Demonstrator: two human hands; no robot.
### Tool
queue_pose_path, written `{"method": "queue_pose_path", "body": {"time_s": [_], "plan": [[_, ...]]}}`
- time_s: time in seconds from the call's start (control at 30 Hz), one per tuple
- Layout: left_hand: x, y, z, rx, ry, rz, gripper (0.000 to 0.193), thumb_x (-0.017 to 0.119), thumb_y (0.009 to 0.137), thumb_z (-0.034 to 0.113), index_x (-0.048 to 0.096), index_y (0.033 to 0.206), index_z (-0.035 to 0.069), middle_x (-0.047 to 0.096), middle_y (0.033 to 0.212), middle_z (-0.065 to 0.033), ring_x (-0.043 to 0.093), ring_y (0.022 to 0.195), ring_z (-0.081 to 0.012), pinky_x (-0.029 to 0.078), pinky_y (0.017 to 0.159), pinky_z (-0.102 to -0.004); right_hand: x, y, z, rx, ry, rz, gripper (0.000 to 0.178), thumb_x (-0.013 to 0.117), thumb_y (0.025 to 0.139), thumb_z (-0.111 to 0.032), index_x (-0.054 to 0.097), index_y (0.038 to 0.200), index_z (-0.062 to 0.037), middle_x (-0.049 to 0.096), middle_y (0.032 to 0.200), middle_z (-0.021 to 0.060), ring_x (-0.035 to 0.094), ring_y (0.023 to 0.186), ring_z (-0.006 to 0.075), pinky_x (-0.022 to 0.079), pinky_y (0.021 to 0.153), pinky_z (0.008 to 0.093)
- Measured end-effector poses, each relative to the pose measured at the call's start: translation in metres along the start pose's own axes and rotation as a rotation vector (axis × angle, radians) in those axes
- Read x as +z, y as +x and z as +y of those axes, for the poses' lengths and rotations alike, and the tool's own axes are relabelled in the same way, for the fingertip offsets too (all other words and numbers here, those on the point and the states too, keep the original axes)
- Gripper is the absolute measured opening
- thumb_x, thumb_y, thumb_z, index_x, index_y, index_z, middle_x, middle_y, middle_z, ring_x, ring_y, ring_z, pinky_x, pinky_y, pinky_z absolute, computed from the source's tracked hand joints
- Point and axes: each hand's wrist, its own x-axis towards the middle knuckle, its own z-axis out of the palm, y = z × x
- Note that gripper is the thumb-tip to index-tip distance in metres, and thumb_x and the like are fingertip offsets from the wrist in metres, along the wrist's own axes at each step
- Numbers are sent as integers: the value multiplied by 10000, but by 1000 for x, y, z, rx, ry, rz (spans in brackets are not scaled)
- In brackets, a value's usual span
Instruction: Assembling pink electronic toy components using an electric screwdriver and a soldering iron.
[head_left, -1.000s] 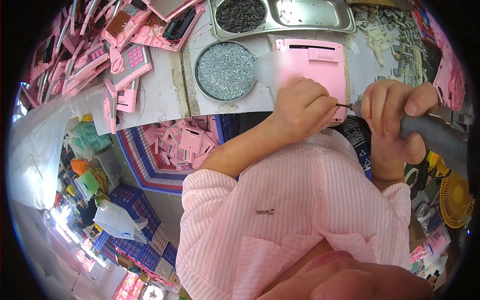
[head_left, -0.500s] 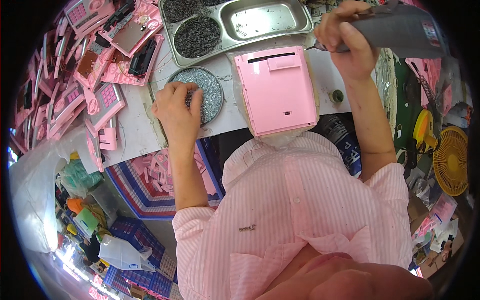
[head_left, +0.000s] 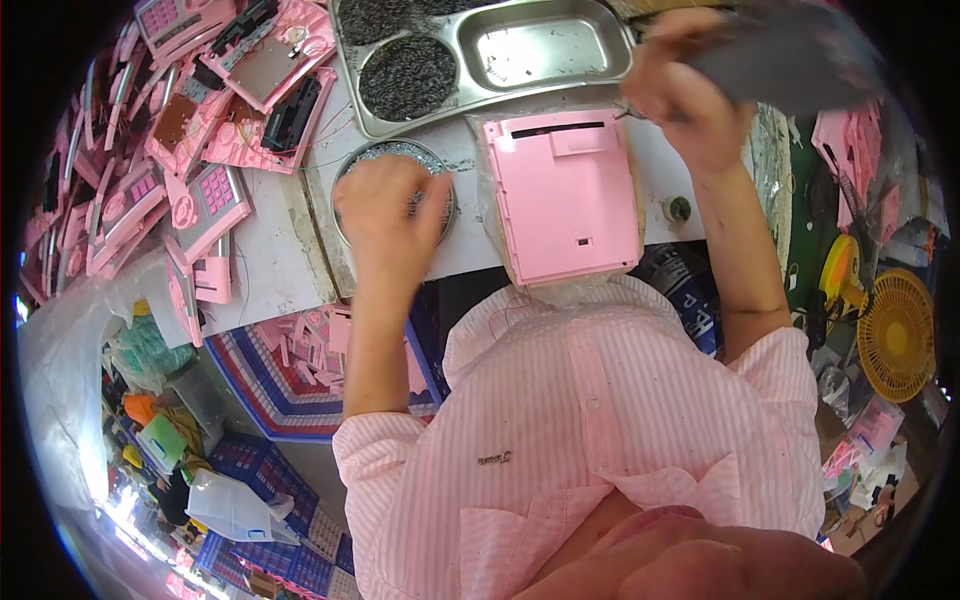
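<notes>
My left hand (head_left: 393, 210) hangs over a round metal dish (head_left: 341, 222) of small silvery screws, its fingers curled in; what they hold, if anything, is hidden. On the table before me lies a pink plastic casing (head_left: 568, 205), its flat side up, with a dark slot along the far end and a small hole near the closer end. My right hand (head_left: 690, 100) grips a dark electric screwdriver (head_left: 785, 62), held sideways above the casing's far right corner. Motion smears both hands and the tool body.
Behind the dish stands a steel compartment tray (head_left: 545, 85) with dark screws (head_left: 408, 78). Pink telephone parts (head_left: 215, 200) pile up at the left. A small round green-topped item (head_left: 677, 209) sits right of the casing. Below the table edge is a blue-rimmed basket (head_left: 262, 400); a yellow fan (head_left: 897, 335) stands right.
My left hand has lifted and moved a little right, from fingers in the screws to a curled hand above the dish. The right hand and screwdriver have shifted slightly.
</notes>
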Motion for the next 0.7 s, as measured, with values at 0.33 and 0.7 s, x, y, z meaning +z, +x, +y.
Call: {"method": "queue_pose_path", "body": {"time_s": [0.33, 0.7], "plan": [[32, 0, 65, 99, -361, -18, 145, 791, 795, 108, 697, 903, 135, 695, 844, 2, 641, 800, -184, 377, 834, -381, 53, -6, -36, -1, 277, -338, 351, 702, 944, -398, 503, 1123, -171, 528, 635, -46, 508, 540, 103, 412, 535, 279], [-10, -11, 12, -216, 352, -36, 187, 786, 798, 243, 731, 961, 170, 625, 1092, -19, 553, 1033, -245, 323, 967, -510, 73, 19, 33, -47, 319, -53, 292, 707, 905, -207, 472, 1029, -87, 514, 644, 49, 479, 521, 135, 405, 500, 288]]}}
